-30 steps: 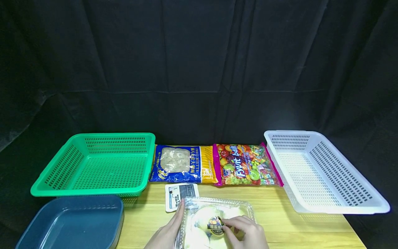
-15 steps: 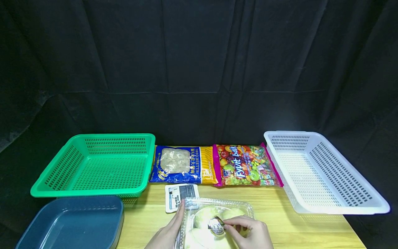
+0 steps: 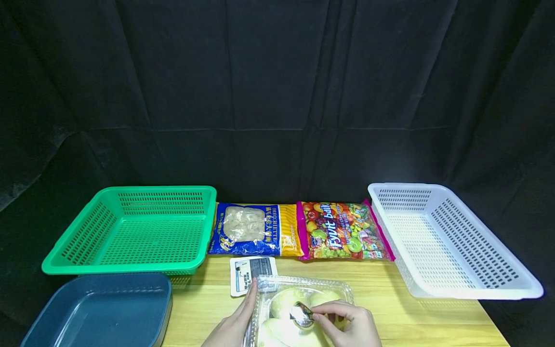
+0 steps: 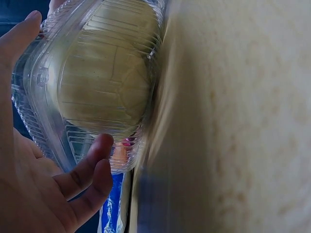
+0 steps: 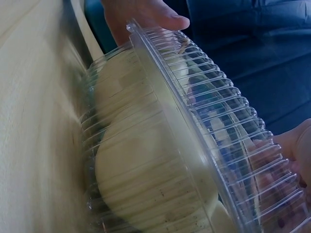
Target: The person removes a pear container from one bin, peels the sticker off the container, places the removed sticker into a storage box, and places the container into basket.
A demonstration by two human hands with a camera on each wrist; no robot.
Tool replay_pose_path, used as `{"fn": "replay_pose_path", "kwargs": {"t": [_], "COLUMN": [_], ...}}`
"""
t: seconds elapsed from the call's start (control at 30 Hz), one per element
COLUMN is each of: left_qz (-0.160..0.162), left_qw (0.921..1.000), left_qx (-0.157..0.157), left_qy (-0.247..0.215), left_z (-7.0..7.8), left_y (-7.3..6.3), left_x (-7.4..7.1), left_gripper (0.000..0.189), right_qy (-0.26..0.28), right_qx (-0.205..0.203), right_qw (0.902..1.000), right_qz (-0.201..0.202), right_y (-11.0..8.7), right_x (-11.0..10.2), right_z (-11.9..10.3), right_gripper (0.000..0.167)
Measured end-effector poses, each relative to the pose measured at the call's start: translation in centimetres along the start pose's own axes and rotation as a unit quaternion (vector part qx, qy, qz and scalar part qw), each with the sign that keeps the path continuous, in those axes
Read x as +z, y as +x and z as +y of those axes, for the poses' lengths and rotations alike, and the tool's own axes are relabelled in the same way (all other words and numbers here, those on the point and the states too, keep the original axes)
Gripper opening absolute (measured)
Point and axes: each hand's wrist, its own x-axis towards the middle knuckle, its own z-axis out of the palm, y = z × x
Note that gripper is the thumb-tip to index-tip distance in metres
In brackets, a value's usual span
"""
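A clear plastic clamshell box [image 3: 312, 280] of pale yellow-green round fruit [image 3: 277, 330] sits at the table's near edge. My left hand [image 3: 231, 324] holds its left side; in the left wrist view the thumb [image 4: 24, 36] is up by the lid and bent fingers [image 4: 90, 165] touch the ribbed wall. On top of the lid, my right hand [image 3: 349, 322] pinches the right edge of a round black-and-gold sticker [image 3: 302, 315] between thumb and index finger. The sticker's surface is bent and catches the light. In the right wrist view that hand is partly behind the ribbed lid.
A small white-and-grey packet [image 3: 243, 275] lies behind the box. Further back are a blue-and-yellow pasta bag [image 3: 270, 229] and a colourful candy bag [image 3: 344, 231]. Left are a green basket [image 3: 130, 267] and a dark blue tray [image 3: 166, 308]; right, a white basket [image 3: 477, 291].
My right hand has shifted slightly right, pulling at the sticker's edge. The sticker, flat and readable earlier, is now bent and shiny. My left hand and the box have stayed put.
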Motion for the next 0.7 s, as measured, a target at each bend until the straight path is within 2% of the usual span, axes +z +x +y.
{"fn": "replay_pose_path", "kwargs": {"t": [0.17,0.37,0.53,0.7], "left_qz": [-0.003,-0.005,0.002,0.005], "left_qw": [1.0,0.9999,1.0,0.9999], "left_qx": [-0.005,-0.013,0.0,0.01], "left_qy": [-0.002,-0.003,0.0,0.0], "left_z": [0.06,0.1,-0.17,-0.33], "left_y": [0.01,0.09,0.09,0.14], "left_x": [-0.04,-0.09,0.04,0.06], "left_gripper": [0.138,0.139,0.14,0.139], "right_qy": [0.009,0.019,0.023,0.025], "right_qx": [-0.004,0.016,0.034,0.043], "right_qw": [1.0,0.9997,0.999,0.9988], "right_qz": [0.0,-0.01,-0.014,-0.002], "right_y": [0.01,-0.04,-0.14,-0.15], "right_x": [-0.04,-0.18,-0.23,-0.12], "right_z": [-0.06,-0.26,-0.28,-0.44], "right_gripper": [0.021,0.017,0.015,0.019]}}
